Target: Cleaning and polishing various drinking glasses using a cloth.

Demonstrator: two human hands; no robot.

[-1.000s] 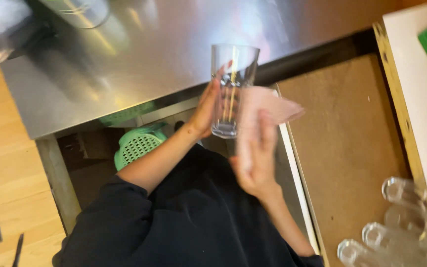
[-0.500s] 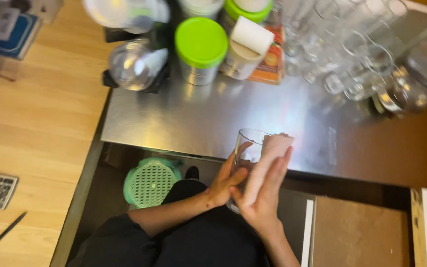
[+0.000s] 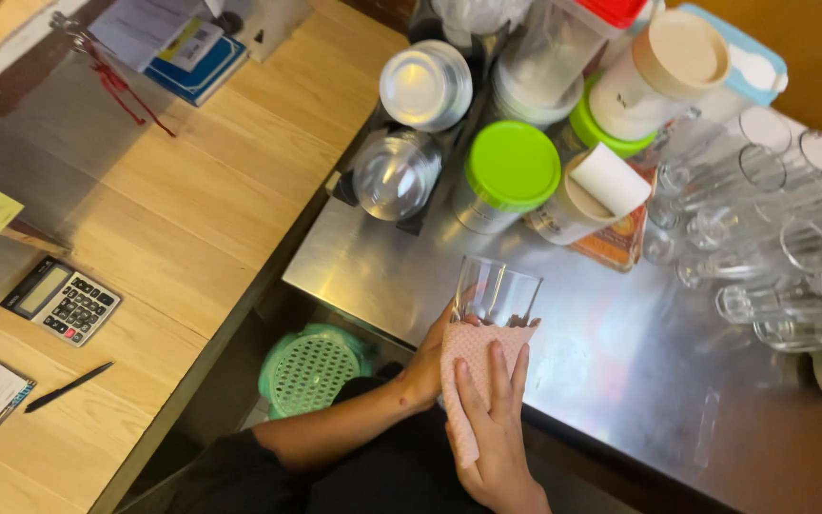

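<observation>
A brushed steel counter (image 3: pixel 620 352) runs beside a pale wooden desk (image 3: pixel 173 209), seen from above. At the counter's near edge a clear drinking glass (image 3: pixel 497 295) is held upright, its lower half wrapped in a pink cloth (image 3: pixel 473 366). The left hand (image 3: pixel 427 366) is closed around the glass from the left side, partly hidden by the cloth; the right hand (image 3: pixel 495 428) presses the cloth flat against the glass with fingers extended. Just behind stand a green-lidded canister (image 3: pixel 506 176) and a cup with a white wedge (image 3: pixel 587 195). To the right lie rows of clear glasses (image 3: pixel 773 238). Below the counter edge sits a green perforated basket (image 3: pixel 311 371). On the desk lie a calculator (image 3: pixel 61 300) and a black pen (image 3: pixel 68 385).
</observation>
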